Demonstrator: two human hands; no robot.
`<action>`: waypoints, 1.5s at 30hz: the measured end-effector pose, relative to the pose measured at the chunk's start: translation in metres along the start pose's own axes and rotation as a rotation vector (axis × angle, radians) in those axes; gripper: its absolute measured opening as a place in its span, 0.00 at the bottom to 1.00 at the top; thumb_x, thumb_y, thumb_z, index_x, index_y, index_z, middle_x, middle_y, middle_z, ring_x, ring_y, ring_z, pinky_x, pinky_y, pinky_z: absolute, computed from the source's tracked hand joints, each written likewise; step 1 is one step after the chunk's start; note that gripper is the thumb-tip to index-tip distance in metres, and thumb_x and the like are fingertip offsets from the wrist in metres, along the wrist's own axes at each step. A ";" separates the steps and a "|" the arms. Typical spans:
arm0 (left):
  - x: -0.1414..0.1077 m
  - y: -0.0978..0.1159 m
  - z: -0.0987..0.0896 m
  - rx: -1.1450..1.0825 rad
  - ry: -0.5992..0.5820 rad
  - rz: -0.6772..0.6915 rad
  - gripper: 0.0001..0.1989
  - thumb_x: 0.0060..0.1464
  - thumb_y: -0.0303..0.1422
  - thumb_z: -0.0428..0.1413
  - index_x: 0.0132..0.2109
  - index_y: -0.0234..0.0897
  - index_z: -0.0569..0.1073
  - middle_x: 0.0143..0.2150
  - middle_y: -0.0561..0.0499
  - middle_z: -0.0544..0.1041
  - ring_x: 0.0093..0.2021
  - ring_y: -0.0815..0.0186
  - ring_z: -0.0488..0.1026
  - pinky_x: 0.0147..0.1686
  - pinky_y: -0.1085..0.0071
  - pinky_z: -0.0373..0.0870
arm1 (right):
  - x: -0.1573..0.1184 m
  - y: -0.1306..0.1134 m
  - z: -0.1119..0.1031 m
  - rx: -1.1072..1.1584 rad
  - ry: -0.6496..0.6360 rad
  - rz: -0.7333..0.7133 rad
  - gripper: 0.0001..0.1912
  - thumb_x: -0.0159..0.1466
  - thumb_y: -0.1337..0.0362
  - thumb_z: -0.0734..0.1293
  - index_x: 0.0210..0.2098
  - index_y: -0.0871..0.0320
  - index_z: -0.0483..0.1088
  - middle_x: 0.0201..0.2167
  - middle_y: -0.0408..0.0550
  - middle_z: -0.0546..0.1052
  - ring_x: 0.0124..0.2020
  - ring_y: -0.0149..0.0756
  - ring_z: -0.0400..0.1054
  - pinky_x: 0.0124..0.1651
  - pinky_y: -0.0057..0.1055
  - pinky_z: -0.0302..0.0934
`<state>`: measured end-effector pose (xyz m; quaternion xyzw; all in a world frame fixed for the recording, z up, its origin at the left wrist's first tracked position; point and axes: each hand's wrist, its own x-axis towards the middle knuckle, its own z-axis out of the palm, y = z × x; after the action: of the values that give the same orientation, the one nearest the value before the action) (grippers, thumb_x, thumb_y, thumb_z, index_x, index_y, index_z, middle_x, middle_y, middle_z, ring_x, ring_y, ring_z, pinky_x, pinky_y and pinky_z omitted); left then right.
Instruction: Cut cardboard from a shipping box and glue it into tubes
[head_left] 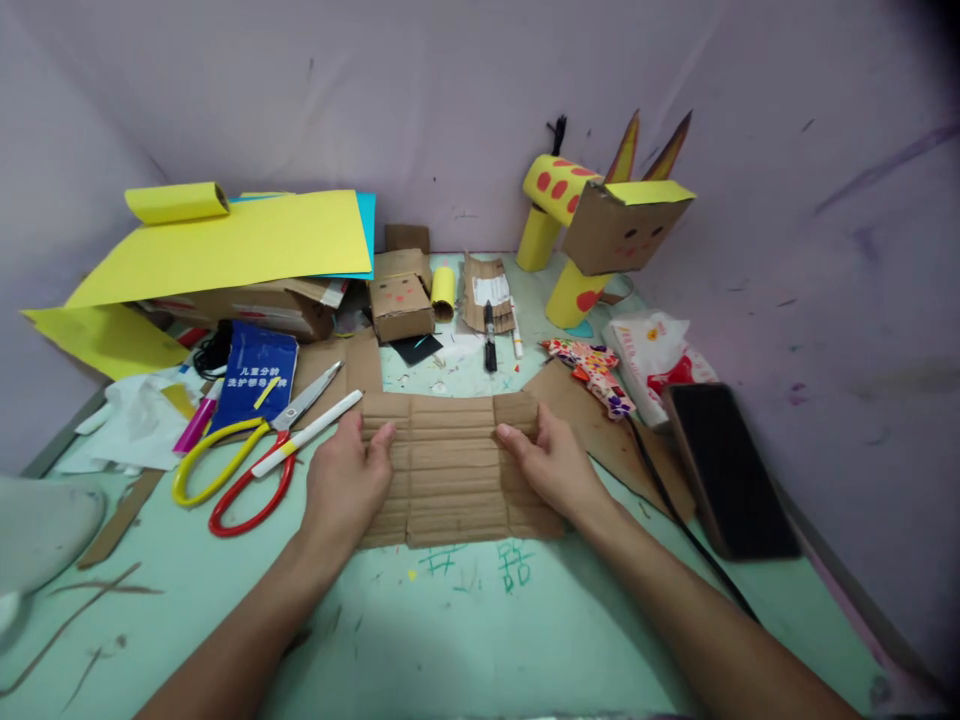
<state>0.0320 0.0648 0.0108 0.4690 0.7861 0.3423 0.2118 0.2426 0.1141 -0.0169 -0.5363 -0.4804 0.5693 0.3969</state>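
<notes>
A creased piece of corrugated cardboard (454, 470) lies nearly flat above the table, held at both sides. My left hand (349, 475) grips its left edge, thumb on top and the other fingers hidden beneath. On the opposite edge my right hand (551, 460) pinches it the same way. Fold lines run up and down near each side, with ridges across the middle. Left of my left hand are scissors (289, 415) with one yellow and one red handle loop, blades apart, and a white marker (307, 435) lying across them.
A cardboard animal (622, 230) with yellow legs stands at the back right. A floral glue gun (592, 370), tissue pack (637, 350) and phone (731, 470) lie on the right. Yellow sheets (240, 245) cover a box at left; a small cardboard box (401, 305) sits behind.
</notes>
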 end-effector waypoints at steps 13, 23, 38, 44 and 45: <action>0.014 0.003 0.002 -0.106 -0.063 0.121 0.13 0.52 0.45 0.53 0.36 0.39 0.70 0.31 0.53 0.76 0.32 0.60 0.73 0.32 0.68 0.65 | -0.025 0.001 -0.017 0.239 -0.248 0.147 0.21 0.51 0.61 0.75 0.44 0.58 0.73 0.44 0.51 0.80 0.46 0.48 0.73 0.49 0.42 0.66; 0.007 0.002 0.000 -0.270 -0.106 0.014 0.16 0.49 0.41 0.58 0.42 0.38 0.72 0.42 0.48 0.79 0.43 0.55 0.75 0.45 0.62 0.69 | -0.023 -0.008 -0.014 0.253 -0.247 0.148 0.19 0.51 0.61 0.75 0.42 0.58 0.73 0.43 0.51 0.80 0.44 0.47 0.74 0.48 0.42 0.66; 0.008 0.001 -0.002 -0.611 -0.195 -0.164 0.26 0.47 0.43 0.60 0.50 0.33 0.69 0.41 0.44 0.81 0.43 0.53 0.78 0.45 0.57 0.74 | -0.018 -0.012 -0.008 0.357 -0.246 0.222 0.23 0.44 0.67 0.76 0.40 0.58 0.72 0.39 0.50 0.81 0.44 0.49 0.74 0.51 0.46 0.64; 0.006 0.002 -0.003 -0.565 -0.182 -0.175 0.22 0.45 0.43 0.61 0.45 0.36 0.74 0.42 0.46 0.81 0.48 0.51 0.75 0.46 0.57 0.73 | -0.018 -0.017 -0.007 0.401 -0.241 0.250 0.24 0.44 0.66 0.77 0.40 0.57 0.72 0.39 0.50 0.81 0.42 0.47 0.75 0.49 0.44 0.66; 0.007 0.001 -0.003 -0.558 -0.175 -0.172 0.20 0.45 0.43 0.61 0.44 0.37 0.74 0.42 0.47 0.81 0.47 0.52 0.76 0.46 0.58 0.73 | -0.018 -0.017 -0.007 0.411 -0.265 0.268 0.24 0.44 0.66 0.77 0.41 0.57 0.72 0.39 0.49 0.81 0.41 0.47 0.75 0.48 0.44 0.66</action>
<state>0.0279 0.0701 0.0137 0.3522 0.6774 0.4842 0.4274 0.2507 0.1018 0.0042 -0.4243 -0.3274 0.7674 0.3520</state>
